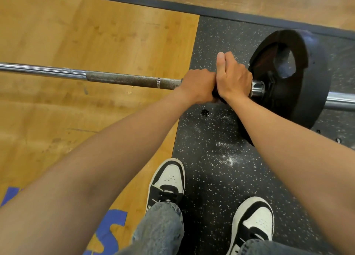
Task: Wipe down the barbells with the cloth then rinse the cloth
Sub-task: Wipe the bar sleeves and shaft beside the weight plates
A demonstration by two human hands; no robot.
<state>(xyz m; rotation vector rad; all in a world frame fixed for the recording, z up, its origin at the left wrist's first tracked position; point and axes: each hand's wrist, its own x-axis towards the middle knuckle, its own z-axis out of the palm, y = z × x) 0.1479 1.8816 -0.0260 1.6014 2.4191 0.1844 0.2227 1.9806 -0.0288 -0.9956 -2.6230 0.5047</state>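
Beside the plate (299,77), hands hiding dark cloth (216,95)

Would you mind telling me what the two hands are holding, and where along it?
Both the left hand and right hand grip the steel barbell side by side at its knurled end, right beside the black weight plate. A dark cloth shows between them.

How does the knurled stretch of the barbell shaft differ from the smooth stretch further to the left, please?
The knurled stretch looks dull, grey and rough, whereas the smooth stretch is bright, polished and reflective. The knurled stretch runs up to the left hand and right hand, both gripping the bar beside the black plate; the smooth stretch runs out of view, untouched. Both belong to one straight shaft lying over the wooden floor.
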